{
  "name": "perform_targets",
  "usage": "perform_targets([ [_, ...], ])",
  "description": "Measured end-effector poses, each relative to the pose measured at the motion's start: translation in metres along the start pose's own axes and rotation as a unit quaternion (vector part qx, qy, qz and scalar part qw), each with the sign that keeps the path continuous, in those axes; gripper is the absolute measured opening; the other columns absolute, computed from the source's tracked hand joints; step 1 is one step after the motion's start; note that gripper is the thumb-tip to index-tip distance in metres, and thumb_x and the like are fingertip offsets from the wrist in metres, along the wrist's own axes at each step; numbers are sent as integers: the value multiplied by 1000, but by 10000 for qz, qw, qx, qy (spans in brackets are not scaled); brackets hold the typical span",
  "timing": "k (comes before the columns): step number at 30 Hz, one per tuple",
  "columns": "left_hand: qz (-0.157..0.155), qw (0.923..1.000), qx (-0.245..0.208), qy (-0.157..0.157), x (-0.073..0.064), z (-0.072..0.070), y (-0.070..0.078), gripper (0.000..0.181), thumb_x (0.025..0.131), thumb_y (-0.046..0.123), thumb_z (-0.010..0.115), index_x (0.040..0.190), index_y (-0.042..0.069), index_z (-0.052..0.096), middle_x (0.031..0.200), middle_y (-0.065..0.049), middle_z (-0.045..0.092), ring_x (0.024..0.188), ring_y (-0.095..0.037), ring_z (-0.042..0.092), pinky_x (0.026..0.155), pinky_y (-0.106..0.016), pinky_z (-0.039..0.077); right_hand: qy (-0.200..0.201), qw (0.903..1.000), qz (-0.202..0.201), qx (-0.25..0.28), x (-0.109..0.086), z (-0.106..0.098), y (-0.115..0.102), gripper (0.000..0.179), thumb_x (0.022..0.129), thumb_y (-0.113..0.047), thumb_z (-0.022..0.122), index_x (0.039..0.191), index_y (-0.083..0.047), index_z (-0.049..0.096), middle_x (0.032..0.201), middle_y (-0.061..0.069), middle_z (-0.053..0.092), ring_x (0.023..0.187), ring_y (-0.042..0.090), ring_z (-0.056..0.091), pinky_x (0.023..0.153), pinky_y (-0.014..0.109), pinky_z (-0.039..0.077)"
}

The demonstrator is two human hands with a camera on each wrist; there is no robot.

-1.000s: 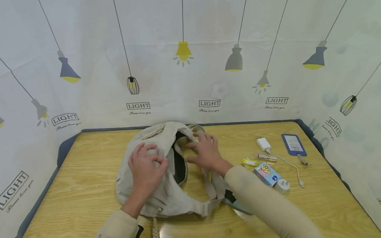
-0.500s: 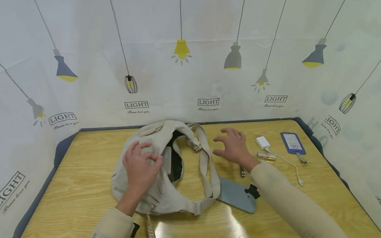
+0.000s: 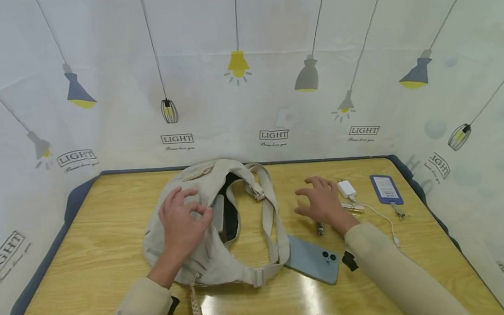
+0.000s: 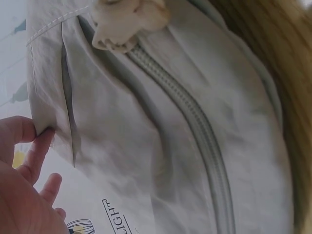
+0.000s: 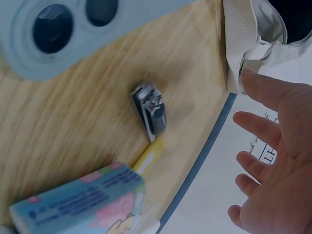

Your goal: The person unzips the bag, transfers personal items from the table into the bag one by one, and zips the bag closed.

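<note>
A beige shoulder bag [image 3: 224,267] lies on the table with its dark-lined opening facing right. Something pale grey and flat shows inside that opening. My left hand [image 3: 182,222] pinches the bag's fabric between thumb and forefinger beside the opening. To the right of the bag strap [image 3: 269,219], my right hand [image 3: 321,200] hovers over the table, fingers spread and holding nothing. A nail clipper [image 5: 151,112] lies below it. The light-blue phone [image 3: 310,259] rests lens side up, one end under the strap.
Beyond my right hand are a white charger [image 3: 346,189] with its cable, a gold tube [image 3: 354,208] and a blue card holder [image 3: 386,190]. The right wrist view shows a blue-and-pink packet [image 5: 83,204] and a yellow object [image 5: 148,156]. A printed curtain [image 3: 214,111] surrounds the table.
My right hand has left the bag's opening and moved right over the table, uncovering the phone. The left hand keeps its pinch on the bag.
</note>
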State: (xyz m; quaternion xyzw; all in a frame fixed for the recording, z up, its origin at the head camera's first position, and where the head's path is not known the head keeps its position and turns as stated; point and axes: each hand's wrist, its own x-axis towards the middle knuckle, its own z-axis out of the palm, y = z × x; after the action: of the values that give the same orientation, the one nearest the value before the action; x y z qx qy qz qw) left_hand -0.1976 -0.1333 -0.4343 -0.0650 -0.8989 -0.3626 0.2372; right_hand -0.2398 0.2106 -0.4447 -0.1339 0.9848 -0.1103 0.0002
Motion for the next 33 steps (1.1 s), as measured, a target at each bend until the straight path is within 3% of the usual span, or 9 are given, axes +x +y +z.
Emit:
perform_targets([
  [10, 147, 9998, 43, -95, -1, -1, -3, 24, 79, 18, 70, 56, 14, 63, 121, -9, 62, 136, -35, 36, 109, -63, 18, 4, 9995, -290, -142, -24, 7, 6, 51, 82, -41, 75, 127, -18, 66, 146, 17, 42, 137, 41, 33, 105, 64, 24],
  [26, 270, 9995, -159, -25, 1, 0, -3, 23, 79, 17, 71, 57, 13, 65, 120, -10, 62, 135, -36, 36, 108, -64, 17, -27, 9968, -760, -265, -63, 15, -3, 58, 79, -47, 76, 127, -17, 65, 144, 15, 47, 138, 37, 36, 107, 68, 23],
  [33, 334, 9992, -206, 37, 0, 0, -3, 23, 78, 16, 72, 56, 12, 65, 120, -12, 64, 135, -37, 38, 107, -65, 18, -288, 9963, -803, -94, -75, 19, -5, 70, 76, -54, 74, 132, -14, 60, 146, 15, 45, 140, 38, 34, 107, 68, 22],
])
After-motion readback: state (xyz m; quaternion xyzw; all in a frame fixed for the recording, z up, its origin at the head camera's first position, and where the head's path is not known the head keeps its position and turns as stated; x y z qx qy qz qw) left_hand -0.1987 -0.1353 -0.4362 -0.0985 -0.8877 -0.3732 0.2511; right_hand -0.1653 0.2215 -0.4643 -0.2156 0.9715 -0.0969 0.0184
